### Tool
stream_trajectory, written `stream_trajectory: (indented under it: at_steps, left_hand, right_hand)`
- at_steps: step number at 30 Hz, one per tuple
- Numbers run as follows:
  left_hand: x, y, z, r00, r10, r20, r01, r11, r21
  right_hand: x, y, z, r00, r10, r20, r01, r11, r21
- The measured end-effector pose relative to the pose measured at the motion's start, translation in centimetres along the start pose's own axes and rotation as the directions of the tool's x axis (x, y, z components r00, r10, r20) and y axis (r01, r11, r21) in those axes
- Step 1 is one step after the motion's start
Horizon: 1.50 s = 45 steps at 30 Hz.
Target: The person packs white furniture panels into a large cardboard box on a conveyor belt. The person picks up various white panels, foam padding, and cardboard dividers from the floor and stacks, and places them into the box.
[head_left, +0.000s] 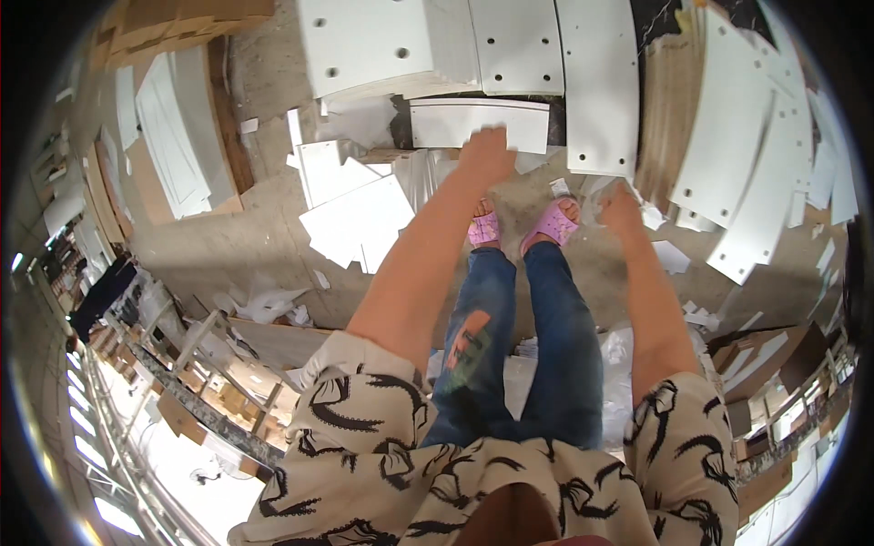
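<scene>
My left hand is closed, knuckles up, over the near edge of a narrow white board on the floor. Its fingertips are hidden, so I cannot tell whether they grip the board. My right hand hangs lower on the right, its fingers curled in and a little blurred. Thin clear film shows beside it, but what the fingers hold is hidden. A long white panel with holes lies just beyond the right hand.
Stacked white panels with drilled holes and another panel pile stand ahead. More long panels lean at right. Loose white sheets litter the floor at left, near a cardboard-backed pile. My feet wear pink slippers.
</scene>
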<state>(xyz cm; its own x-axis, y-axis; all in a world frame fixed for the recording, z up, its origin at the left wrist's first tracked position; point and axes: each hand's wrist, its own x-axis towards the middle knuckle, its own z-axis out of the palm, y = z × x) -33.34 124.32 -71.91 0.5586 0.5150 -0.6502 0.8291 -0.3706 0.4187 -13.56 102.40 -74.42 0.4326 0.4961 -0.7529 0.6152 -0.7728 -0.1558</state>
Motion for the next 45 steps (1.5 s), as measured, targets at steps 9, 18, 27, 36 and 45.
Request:
stream_trajectory:
  at_steps: [9, 18, 27, 36, 45]
  left_hand:
    - [11.5, -0.6, 6.4, 0.971, -0.194, -0.141, 0.201, 0.979, 0.038]
    - [12.0, -3.7, 6.9, 0.940, -0.103, -0.326, 0.133, 0.989, 0.071]
    - [11.8, -2.1, 7.3, 0.922, -0.141, -0.360, 0.232, 0.946, 0.225]
    - [9.1, -2.8, 7.0, 0.974, -0.112, -0.197, 0.148, 0.973, 0.178]
    - [0.2, -4.0, 14.1, 0.877, -0.311, -0.366, 0.246, 0.945, -0.215]
  right_hand:
    - [8.3, 8.0, 7.2, 0.926, 0.022, -0.376, -0.001, 0.998, 0.056]
    - [5.7, 6.1, 7.5, 0.802, -0.243, -0.546, 0.293, 0.956, 0.004]
    - [6.3, 6.5, 7.3, 0.922, 0.017, -0.387, 0.056, 0.983, 0.177]
    - [3.8, 7.3, 8.7, 0.967, -0.020, -0.255, 0.018, 1.000, -0.011]
    - [3.7, 12.4, 11.3, 0.861, 0.441, 0.254, -0.435, 0.377, 0.818]
